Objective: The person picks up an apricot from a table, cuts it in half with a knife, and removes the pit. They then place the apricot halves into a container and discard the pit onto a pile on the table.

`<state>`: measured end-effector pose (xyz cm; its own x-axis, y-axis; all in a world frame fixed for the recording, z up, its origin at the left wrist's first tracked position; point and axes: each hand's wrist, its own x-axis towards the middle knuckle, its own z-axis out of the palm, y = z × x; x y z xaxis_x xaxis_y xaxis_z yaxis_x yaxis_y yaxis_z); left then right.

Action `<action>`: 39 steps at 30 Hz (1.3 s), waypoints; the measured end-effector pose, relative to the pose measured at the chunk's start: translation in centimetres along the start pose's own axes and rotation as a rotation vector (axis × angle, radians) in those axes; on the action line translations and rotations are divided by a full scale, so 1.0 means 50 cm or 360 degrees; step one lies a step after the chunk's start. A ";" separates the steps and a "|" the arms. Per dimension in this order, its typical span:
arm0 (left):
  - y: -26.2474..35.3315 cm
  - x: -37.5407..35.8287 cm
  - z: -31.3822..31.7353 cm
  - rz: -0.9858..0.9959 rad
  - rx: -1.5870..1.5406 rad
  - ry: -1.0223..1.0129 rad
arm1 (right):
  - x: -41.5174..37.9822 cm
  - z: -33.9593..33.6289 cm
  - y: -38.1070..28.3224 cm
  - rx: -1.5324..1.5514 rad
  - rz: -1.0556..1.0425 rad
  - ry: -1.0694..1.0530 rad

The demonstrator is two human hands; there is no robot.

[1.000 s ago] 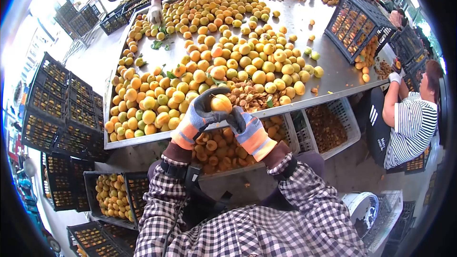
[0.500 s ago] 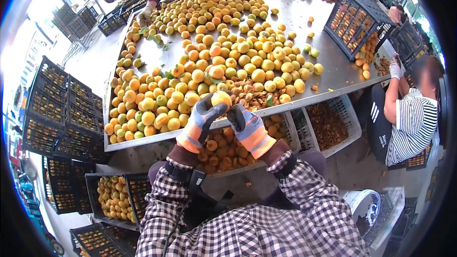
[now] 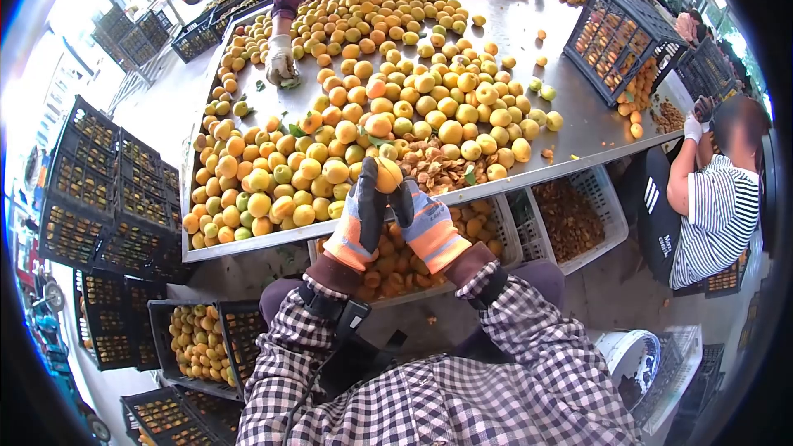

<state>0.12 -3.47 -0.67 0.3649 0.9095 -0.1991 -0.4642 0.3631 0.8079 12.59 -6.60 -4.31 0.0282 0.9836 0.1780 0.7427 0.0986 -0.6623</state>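
Between my gloved hands, over the table's near edge, is one yellow-orange apricot [image 3: 387,175]. My left hand [image 3: 361,219], in a grey-and-orange glove with dark fingers, is closed around its left side. My right hand [image 3: 426,227], in a matching glove, presses its dark fingertips to the apricot's lower right; part of the grip is hidden. Just beyond lies a heap of brown pits [image 3: 436,167]. Many loose apricots [image 3: 281,177] cover the metal table [image 3: 578,128]. Below my hands, a crate of apricots [image 3: 396,268] sits partly under the table edge.
A white crate [image 3: 611,198] of brown pits stands right of centre. On the table's right lies a tipped black crate [image 3: 615,41] spilling apricots. Stacked black crates [image 3: 83,186] rise at left. A co-worker in stripes [image 3: 719,198] sits right; another person's gloved hand [image 3: 281,59] reaches across the far side.
The apricot has turned in my hands, and my left fingers now stand more upright along it. Across the table, the other person's gloved hand has moved right and nearer, onto green leaves.
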 end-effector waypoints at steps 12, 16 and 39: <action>0.039 0.015 -0.005 0.0264 0.0806 -0.0349 | 0.005 -0.050 0.017 -0.0298 0.0077 -0.0044; 0.033 0.025 -0.003 0.0206 0.0690 -0.0289 | 0.011 -0.034 0.037 -0.0375 -0.0163 -0.0025; 0.070 -0.014 -0.008 0.0437 0.0386 -0.0384 | -0.005 -0.198 0.061 0.0834 -0.0177 -0.0622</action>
<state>-2.09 -2.76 2.09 0.4460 0.8818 0.1533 -0.3780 0.0303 0.9253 21.48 -8.05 0.84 -0.3479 0.9360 0.0537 0.3009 0.1658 -0.9391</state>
